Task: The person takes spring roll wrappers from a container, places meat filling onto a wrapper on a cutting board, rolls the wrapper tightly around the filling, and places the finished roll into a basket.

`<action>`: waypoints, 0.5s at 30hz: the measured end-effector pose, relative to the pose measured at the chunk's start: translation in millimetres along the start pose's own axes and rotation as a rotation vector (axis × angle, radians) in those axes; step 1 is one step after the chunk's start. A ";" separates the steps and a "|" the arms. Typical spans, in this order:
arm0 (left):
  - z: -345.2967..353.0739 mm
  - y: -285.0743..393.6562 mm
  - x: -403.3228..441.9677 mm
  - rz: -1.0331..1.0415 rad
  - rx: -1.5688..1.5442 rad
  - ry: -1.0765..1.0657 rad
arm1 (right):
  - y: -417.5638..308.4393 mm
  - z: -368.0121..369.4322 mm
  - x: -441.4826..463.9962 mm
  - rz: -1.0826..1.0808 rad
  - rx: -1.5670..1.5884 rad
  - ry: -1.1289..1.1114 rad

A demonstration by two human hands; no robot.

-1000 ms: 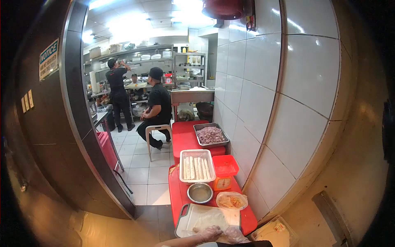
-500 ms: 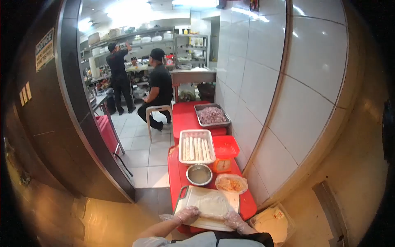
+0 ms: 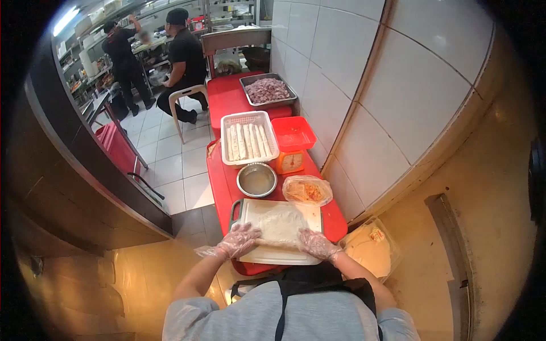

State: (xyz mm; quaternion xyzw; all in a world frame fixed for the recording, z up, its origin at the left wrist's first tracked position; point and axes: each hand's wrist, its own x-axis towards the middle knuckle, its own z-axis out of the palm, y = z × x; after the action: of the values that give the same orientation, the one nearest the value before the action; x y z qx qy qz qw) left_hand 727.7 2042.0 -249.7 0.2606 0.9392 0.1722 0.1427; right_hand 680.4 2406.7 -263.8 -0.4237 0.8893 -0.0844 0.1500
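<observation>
A thin white wrapper sheet [image 3: 278,223] lies on the white cutting board [image 3: 259,256], its near edge looking thicker and folded. My left hand [image 3: 239,240], in a clear plastic glove, grips the sheet's left near corner. At the right near corner my gloved right hand [image 3: 318,244] holds the same sheet. The fingertips of both hands are partly hidden by the gloves and the sheet. Just beyond the board stand a metal bowl [image 3: 257,181] of cloudy liquid and a plastic bag [image 3: 307,190] with orange shredded filling.
A white basket [image 3: 226,153] holds several white rolls. Beside it, a red tray [image 3: 294,132] sits on an orange scale [image 3: 290,162]. Farther back is a metal tray [image 3: 268,92] of chopped purplish pieces. Two people in dark clothes are at the back left. A tiled wall [image 3: 364,131] runs along the right.
My view has tilted down and shifted, so the board and table sit higher in it. Both hands remain at the wrapper's near corners.
</observation>
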 end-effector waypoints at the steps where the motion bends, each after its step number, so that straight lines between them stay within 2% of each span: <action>1: -1.0 -3.1 2.8 0.018 0.023 -0.022 | 0.5 -4.4 4.9 0.016 -0.001 -0.024; 4: 1.6 -18.8 16.2 0.075 0.080 0.012 | -6.6 -36.6 20.8 0.089 0.005 -0.102; 7: -1.9 -25.9 28.4 0.094 0.087 0.015 | 1.9 -35.1 40.6 0.117 -0.002 -0.020; 10: -10.6 -22.0 37.5 0.062 0.035 0.045 | 23.0 -43.4 63.5 -0.083 -0.163 -0.149; 13: -5.5 -18.4 41.5 0.037 0.051 0.142 | 20.5 -45.1 88.0 -0.124 0.065 0.273; 14: 5.5 -22.6 45.4 0.038 0.083 0.198 | 1.3 -67.0 101.1 -0.006 0.046 0.128; 15: 11.7 -26.2 47.3 0.031 0.120 0.262 | -3.2 -67.7 117.1 -0.061 0.004 0.188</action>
State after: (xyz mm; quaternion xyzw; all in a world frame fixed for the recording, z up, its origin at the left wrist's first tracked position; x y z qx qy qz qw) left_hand 681.5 2049.3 -279.1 0.2583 0.9543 0.1505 0.0006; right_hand 590.0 2315.0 -222.1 -0.4402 0.8861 -0.1303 0.0640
